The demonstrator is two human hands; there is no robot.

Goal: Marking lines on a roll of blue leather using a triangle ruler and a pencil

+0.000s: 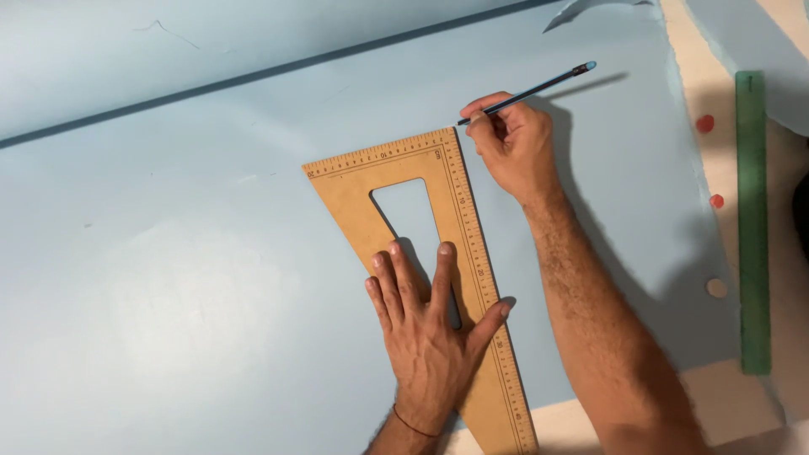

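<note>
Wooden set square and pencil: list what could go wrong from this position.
1. The left hand presses only the lower half of the wooden set square; its top corner, where the pencil tip meets it, might pivot and skew the line.
2. The left thumb reaches the ruled edge, so a long stroke by the right hand may run into it.
3. The light blue sheet could slide or wrinkle under pressure.

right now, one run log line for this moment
left hand: flat on wooden set square | right hand: pencil tip at its top corner | under: light blue sheet
</note>
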